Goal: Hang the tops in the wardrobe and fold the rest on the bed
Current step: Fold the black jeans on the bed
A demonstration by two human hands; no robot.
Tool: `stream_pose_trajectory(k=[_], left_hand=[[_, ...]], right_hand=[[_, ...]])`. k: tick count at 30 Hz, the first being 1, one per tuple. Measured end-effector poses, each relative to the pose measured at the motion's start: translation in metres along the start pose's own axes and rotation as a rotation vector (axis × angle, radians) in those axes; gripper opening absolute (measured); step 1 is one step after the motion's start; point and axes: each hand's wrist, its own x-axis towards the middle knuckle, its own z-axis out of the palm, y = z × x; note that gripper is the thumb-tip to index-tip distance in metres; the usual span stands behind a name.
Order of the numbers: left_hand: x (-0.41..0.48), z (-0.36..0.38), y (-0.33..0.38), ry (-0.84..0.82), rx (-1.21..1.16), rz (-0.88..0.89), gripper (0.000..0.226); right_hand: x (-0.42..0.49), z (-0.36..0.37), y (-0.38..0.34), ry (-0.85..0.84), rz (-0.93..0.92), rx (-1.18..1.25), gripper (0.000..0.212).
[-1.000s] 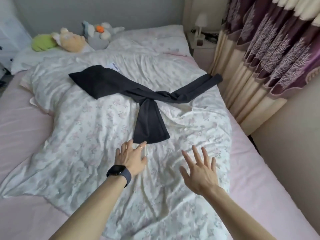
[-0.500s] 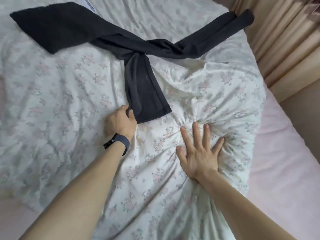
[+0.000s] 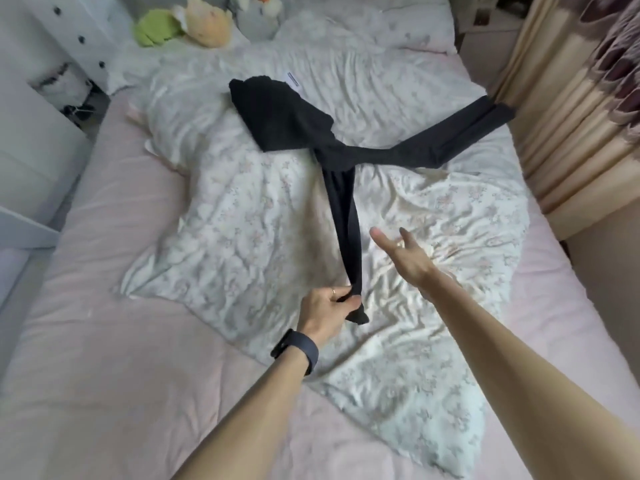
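Head view: black leggings (image 3: pixel 294 123) sprawl on the bed (image 3: pixel 104 306) duvet (image 3: pixel 225 220), one leg lifted.
Left grip (image 3: pixel 325 311) pinches that cuff, pulling the leg taut, likely to straighten it for folding; right grip (image 3: pixel 403 252) hovers spread and empty beside it. The far cuff reaches the edge by the curtain (image 3: pixel 571 133); the nearer duvet offers folding room.

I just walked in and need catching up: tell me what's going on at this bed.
A person is handling black leggings spread on the floral duvet. The left hand pinches the end of one leg and holds it lifted and stretched taut. The right hand is open beside that leg, holding nothing. The other leg points toward the curtains. Nothing is folded yet.
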Motion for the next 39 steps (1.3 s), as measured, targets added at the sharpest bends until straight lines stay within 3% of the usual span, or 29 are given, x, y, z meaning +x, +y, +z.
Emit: stream_pose_trajectory(k=[2,7,9,13,16,18,22,26,28,30,32,34,39], left_hand=[[-0.031,-0.017,0.012,-0.063,-0.038,-0.034,0.029],[-0.088,-0.065,0.036,-0.214,0.075,-0.078,0.02],[-0.102,-0.083,0.043,-0.244,0.0,-0.134,0.016],[-0.118,-0.1,0.063,-0.126,-0.308,-0.213,0.026],[-0.125,-0.09,0.074,-0.107,-0.27,-0.232,0.037],[-0.131,-0.069,0.073,-0.162,-0.286,-0.247,0.04],[-0.152,-0.033,0.052,-0.195,-0.312,-0.218,0.022],[-0.186,-0.008,0.017,-0.31,-0.178,-0.294,0.019],[-0.204,-0.002,0.0,-0.379,-0.068,-0.302,0.015],[-0.222,0.002,-0.019,-0.486,0.031,-0.304,0.014],[-0.239,0.004,-0.037,-0.55,-0.004,-0.344,0.018],[-0.243,0.002,-0.055,-0.513,-0.014,-0.381,0.026],[-0.228,-0.019,-0.079,-0.47,0.19,-0.438,0.035]], right_hand=[[-0.028,0.021,-0.009,-0.079,0.036,0.039,0.108],[-0.103,0.053,-0.018,0.005,-0.042,0.175,0.043],[-0.142,0.051,-0.02,0.011,-0.094,0.159,0.036],[-0.229,0.028,-0.008,-0.027,-0.216,0.145,0.027],[-0.29,0.012,0.007,-0.148,-0.243,0.074,0.026],[-0.321,0.002,0.03,-0.193,-0.168,0.054,0.023],[-0.36,-0.014,0.089,-0.253,-0.022,0.016,0.021],[-0.371,-0.025,0.134,-0.215,0.159,-0.326,0.026],[-0.36,-0.019,0.131,-0.084,0.12,-0.287,0.026],[-0.337,-0.008,0.112,0.134,0.024,-0.168,0.058],[-0.304,0.004,0.089,0.228,-0.05,-0.183,0.086],[-0.269,0.021,0.076,0.138,-0.028,-0.305,0.09],[-0.233,0.066,0.118,-0.181,0.144,-0.649,0.067]])
